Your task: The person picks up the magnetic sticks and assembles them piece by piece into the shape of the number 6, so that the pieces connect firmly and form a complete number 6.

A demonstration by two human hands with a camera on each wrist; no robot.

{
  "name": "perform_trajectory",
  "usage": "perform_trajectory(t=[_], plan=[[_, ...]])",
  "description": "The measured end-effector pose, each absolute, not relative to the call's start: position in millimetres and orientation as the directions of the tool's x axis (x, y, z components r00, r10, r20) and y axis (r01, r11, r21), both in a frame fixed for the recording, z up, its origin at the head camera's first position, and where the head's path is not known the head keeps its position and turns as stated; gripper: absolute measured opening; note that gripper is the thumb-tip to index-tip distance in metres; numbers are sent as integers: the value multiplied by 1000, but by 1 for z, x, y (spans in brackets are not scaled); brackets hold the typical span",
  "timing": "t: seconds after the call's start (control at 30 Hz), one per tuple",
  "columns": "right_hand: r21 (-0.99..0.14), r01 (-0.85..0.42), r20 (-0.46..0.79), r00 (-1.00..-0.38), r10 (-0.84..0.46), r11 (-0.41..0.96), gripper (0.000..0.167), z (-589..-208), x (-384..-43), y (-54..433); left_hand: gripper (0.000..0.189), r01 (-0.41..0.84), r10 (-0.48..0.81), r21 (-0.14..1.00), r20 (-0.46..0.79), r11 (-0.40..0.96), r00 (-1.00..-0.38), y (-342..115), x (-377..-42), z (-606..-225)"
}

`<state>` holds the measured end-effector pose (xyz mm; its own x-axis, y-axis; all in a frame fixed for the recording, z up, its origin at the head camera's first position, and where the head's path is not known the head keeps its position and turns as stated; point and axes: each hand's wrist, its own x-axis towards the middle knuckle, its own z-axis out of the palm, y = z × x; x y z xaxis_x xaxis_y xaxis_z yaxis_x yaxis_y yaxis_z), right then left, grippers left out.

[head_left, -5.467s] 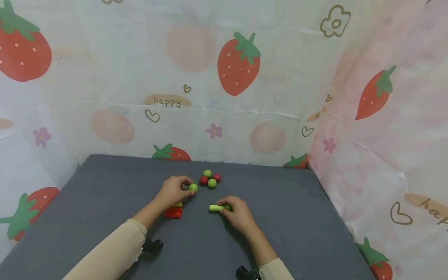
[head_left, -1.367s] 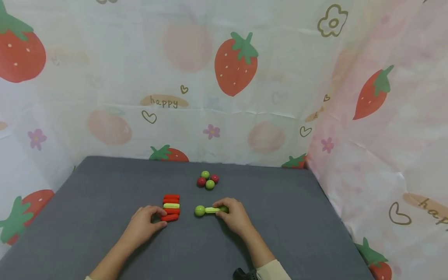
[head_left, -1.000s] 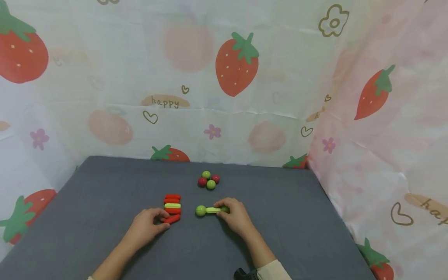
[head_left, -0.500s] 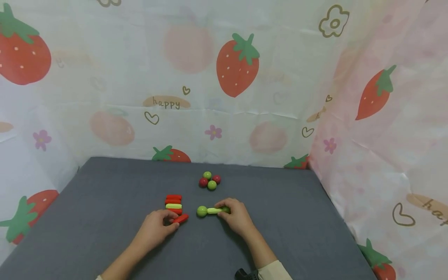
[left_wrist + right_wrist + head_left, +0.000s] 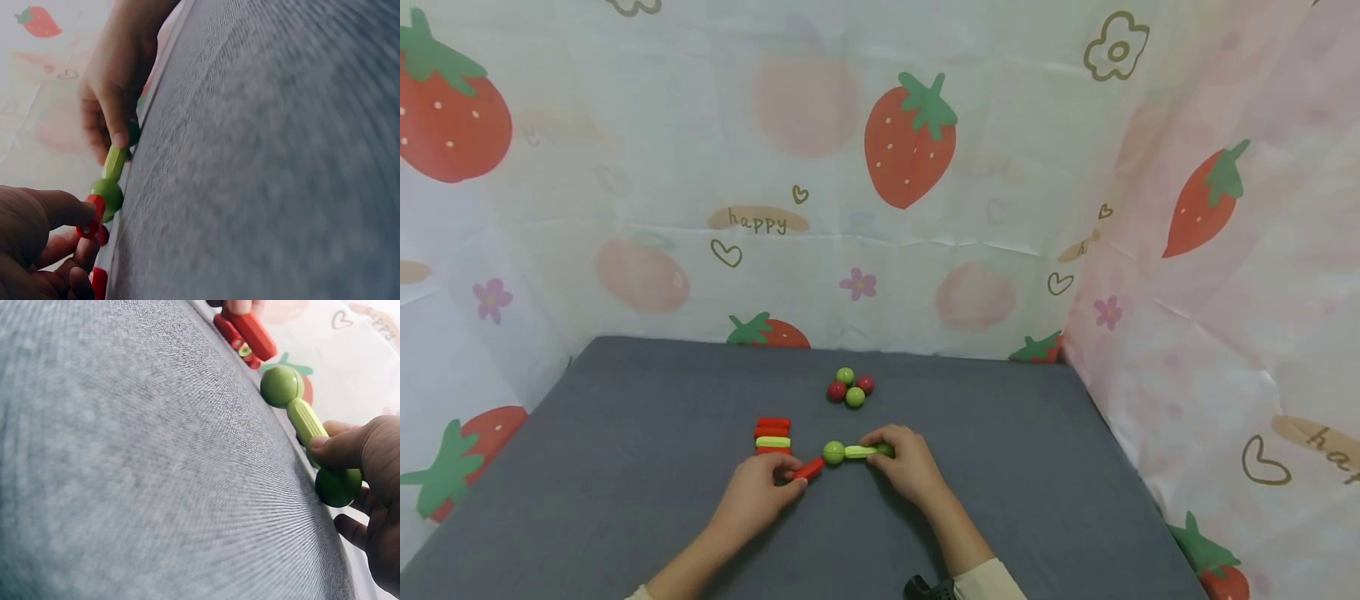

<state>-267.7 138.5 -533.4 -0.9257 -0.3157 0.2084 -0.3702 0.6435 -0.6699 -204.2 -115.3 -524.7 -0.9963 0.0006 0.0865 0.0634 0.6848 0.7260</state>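
We pinch tilted red stick [image 5: 808, 469] in left hand [image 5: 760, 497], just left of green stick [image 5: 859, 452]; right hand [image 5: 912, 463] clamps green stick toward right end. If we bump red stick aslant into green ball [image 5: 833, 452] on green stick's left end, ball may work loose.

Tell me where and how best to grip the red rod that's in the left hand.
Pinch the red rod by its outer end, coming from the left, as the left hand does. It is slim, and its other end points toward the nearby green ball, so that end is probably best uncovered.
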Motion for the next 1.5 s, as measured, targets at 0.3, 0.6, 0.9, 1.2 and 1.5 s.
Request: perform_trajectory(t=[0.3,0.6,0.9,1.2,1.5], plan=[[-673,-364,202,-928,-313,643,21,-534,-266,138,15,32,21,739,24,673,-999,-103,-205,-525],[-677,-361,201,-929,-312,641,21,-533,-266,137,12,27,-3,753,39,658,-999,-98,-201,-521],[-676,-364,203,-928,-312,641,22,-532,-268,138,13,20,-66,742,87,670,-994,-98,-201,-520],[-677,-360,202,-930,-308,642,21,-533,-269,138,12,-22,-64,741,29,671,-998,-94,-203,-518],[-688,-350,200,-934,-297,636,20,-530,-268,138,15,-55,11,788,-78,614,-997,-93,-213,-519]])
